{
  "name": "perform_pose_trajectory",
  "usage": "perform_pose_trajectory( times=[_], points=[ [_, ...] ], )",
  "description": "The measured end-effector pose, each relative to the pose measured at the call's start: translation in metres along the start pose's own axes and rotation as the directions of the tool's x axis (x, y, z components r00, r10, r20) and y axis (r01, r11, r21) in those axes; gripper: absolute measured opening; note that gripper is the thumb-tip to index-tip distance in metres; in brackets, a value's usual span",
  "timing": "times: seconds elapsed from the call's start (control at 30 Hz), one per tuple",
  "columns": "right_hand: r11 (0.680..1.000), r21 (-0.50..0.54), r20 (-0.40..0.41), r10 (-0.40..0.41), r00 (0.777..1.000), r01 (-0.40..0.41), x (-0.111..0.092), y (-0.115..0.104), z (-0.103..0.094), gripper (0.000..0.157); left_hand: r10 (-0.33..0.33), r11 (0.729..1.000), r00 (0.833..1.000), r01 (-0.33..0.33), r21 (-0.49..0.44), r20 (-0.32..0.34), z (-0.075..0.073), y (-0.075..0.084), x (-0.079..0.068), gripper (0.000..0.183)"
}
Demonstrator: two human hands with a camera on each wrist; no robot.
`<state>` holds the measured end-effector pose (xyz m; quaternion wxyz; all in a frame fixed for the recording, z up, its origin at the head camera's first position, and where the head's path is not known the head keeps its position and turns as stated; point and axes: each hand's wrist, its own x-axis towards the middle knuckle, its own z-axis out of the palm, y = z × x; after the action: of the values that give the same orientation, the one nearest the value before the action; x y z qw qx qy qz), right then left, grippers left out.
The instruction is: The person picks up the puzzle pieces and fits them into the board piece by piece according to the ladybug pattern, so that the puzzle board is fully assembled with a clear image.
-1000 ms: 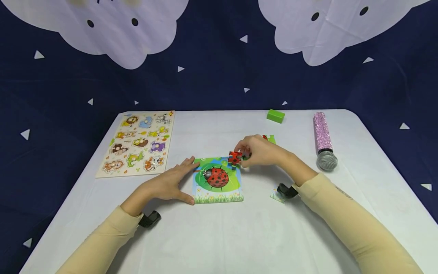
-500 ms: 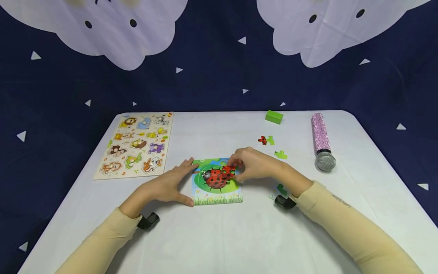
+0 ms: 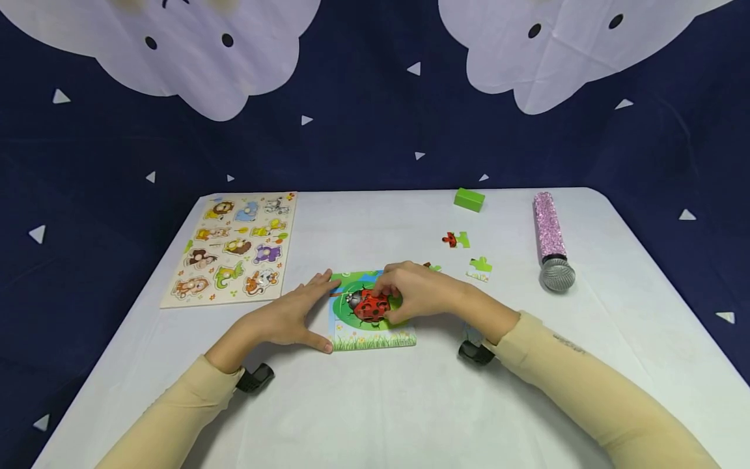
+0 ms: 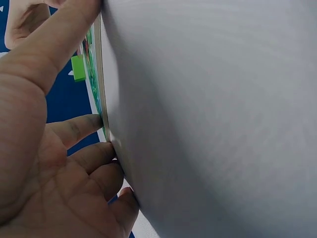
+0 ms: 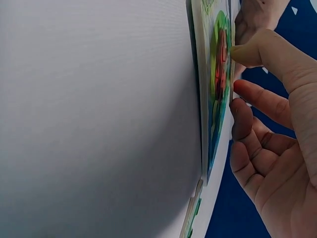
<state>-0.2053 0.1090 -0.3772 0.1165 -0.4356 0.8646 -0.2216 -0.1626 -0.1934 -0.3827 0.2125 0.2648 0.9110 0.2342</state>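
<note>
A square puzzle board with a ladybug on a green leaf lies in the middle of the table. My left hand spans its left side, thumb at the lower corner and fingertips at the upper one. Over the ladybug, my right hand pinches a red, black-spotted jigsaw piece between thumb and fingers, close to the board. Seen edge-on in the right wrist view, the board lies right beside the thumb and forefinger. My hand partly covers the piece and the board's upper right.
Loose jigsaw pieces lie to the right, one red and green, one green and white; others are partly hidden by my right arm. A green block and a glittery pink microphone stand farther back. An animal peg puzzle lies left.
My right hand has moved left and down over the board with the red piece, which now overlaps the printed ladybug. My left hand has stayed on the board's edge.
</note>
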Motion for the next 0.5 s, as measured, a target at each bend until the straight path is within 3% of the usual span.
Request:
perform_pose_trajectory(
  times=[0.2,0.5],
  points=[
    [0.999,-0.039,0.016,-0.005,1.0,0.006,0.007,-0.001,0.003,0.034,-0.002,1.0,1.0,0.002,-0.007,0.001,0.0,-0.001,0.0,0.128],
    [1.0,-0.016,0.04,0.01,0.999,-0.009,0.014,0.0,0.005,0.035,-0.001,1.0,1.0,0.001,0.002,0.006,0.0,-0.002,0.002,0.129]
  ],
)
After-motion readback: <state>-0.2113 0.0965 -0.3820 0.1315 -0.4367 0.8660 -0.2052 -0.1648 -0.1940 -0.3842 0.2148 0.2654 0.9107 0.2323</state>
